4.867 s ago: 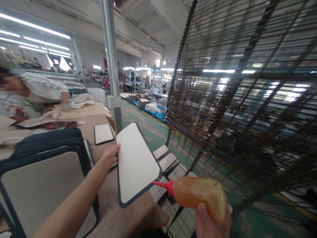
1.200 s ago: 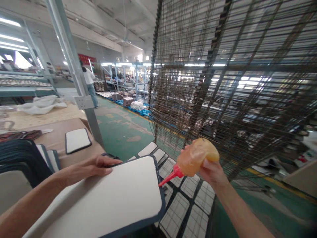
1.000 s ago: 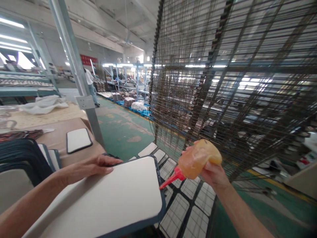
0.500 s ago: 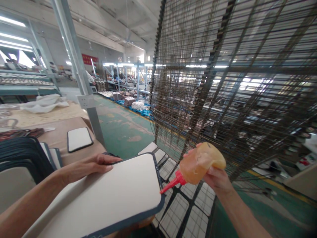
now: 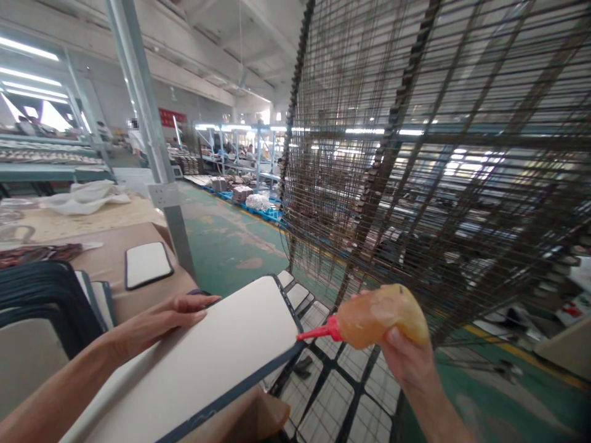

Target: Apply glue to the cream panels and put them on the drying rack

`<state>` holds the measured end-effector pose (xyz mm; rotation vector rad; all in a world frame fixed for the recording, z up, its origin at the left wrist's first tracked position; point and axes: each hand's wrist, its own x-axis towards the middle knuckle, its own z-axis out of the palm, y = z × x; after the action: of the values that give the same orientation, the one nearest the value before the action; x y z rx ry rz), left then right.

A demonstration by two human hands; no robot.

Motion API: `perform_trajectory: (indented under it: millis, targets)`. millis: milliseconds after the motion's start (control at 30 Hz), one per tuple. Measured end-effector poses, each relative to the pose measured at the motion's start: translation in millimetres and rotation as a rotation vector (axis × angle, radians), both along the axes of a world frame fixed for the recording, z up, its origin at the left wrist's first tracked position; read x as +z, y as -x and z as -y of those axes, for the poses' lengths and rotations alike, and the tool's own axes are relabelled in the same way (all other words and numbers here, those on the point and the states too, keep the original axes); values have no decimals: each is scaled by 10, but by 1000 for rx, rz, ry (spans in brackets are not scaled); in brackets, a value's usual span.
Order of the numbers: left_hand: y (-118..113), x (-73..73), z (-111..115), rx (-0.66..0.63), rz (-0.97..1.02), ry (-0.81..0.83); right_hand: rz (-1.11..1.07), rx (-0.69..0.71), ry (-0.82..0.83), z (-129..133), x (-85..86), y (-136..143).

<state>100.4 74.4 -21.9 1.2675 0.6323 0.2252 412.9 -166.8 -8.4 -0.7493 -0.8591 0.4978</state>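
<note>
A white panel with a dark blue edge [image 5: 221, 347] lies tilted in front of me, its rounded far end toward the rack. My left hand [image 5: 182, 312] grips its far long side, thumb on the white face and the other fingers partly hidden. In my right hand [image 5: 406, 351] is a squeeze bottle [image 5: 376, 317] of amber liquid, held almost sideways. Its red nozzle tip touches or nearly touches the panel's edge at the right end corner. Wet, shiny traces show along the dark border.
To the right stands a tall wire-grid rack [image 5: 360, 184], with several pale panels under its lower grid. A stack of dark-edged panels [image 5: 46, 307] is at the left. One small panel [image 5: 148, 264] lies on the brown-covered table [image 5: 133, 231], beside a metal post [image 5: 161, 166].
The nozzle has shifted slightly up along the panel's end, and the bottle is now nearer to level. The panel has turned and tilted a little in my left hand.
</note>
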Motion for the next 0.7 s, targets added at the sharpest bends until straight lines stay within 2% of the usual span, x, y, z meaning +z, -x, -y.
perform_trajectory:
  millis: [167, 333, 467, 700]
  targets:
    - [22, -98, -22, 22, 16, -8, -72, -176, -17, 1, -101, 93]
    - [-27, -118, 34, 102, 33, 54, -148, -300, 8, -47, -180, 147]
    - [-40, -160, 44, 75, 77, 63, -219, -464, 68, -88, -220, 177]
    - [16, -320, -25, 90, 119, 95, -241, -475, 28, -164, -253, 224]
